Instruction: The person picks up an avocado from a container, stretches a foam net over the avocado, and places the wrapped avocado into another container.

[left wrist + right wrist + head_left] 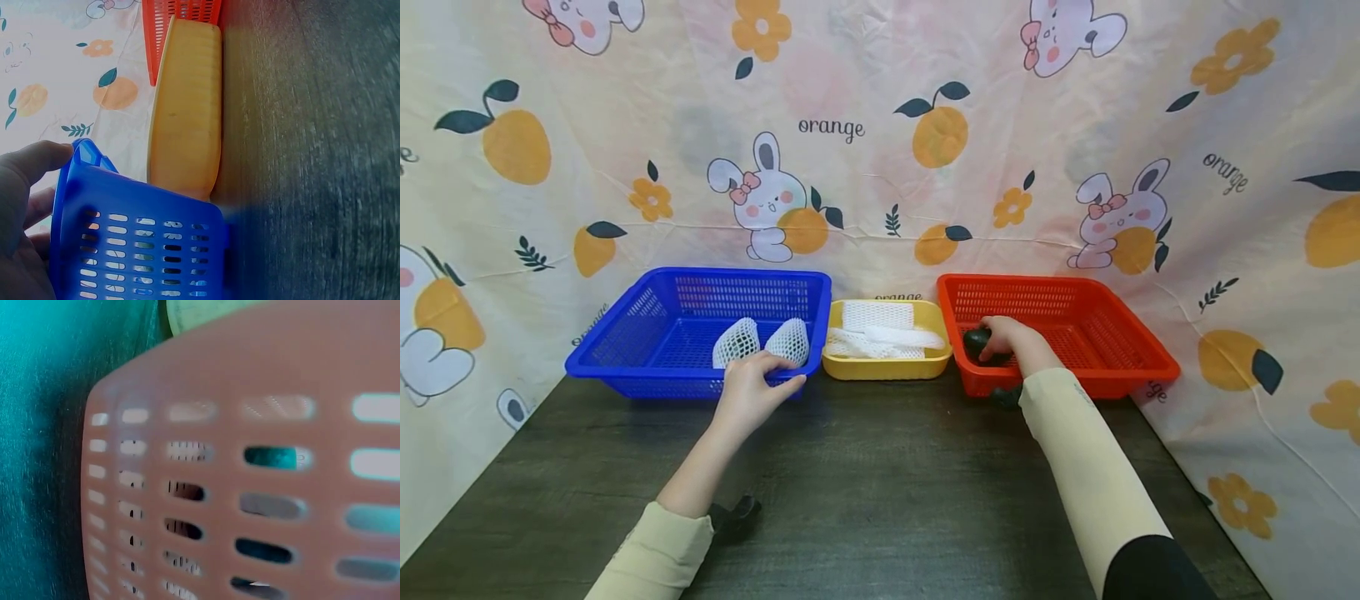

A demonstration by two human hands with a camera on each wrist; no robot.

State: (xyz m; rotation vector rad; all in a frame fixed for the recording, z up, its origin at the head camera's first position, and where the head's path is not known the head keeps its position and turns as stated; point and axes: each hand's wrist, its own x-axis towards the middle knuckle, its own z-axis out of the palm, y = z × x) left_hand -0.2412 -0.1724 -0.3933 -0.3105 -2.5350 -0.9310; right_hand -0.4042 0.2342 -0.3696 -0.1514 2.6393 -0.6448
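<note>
Inside the red basket (1120,360), at its left end, my right hand (1006,336) grips a dark, rounded avocado (976,342). The right wrist view is filled by the basket's slotted wall (219,381), which hides that hand and the fruit. My left hand (754,385) pinches the rim of the blue basket (625,354) near its front right corner; the left wrist view shows the thumb and fingers at this rim (78,153). Two objects in white foam nets (737,342) stand in the blue basket, just beyond the left hand.
Between the two baskets sits a yellow tray (880,369) with white foam nets (878,317) piled in it. All three containers stand at the back of the dark wooden table (880,483), against a printed cloth (865,183).
</note>
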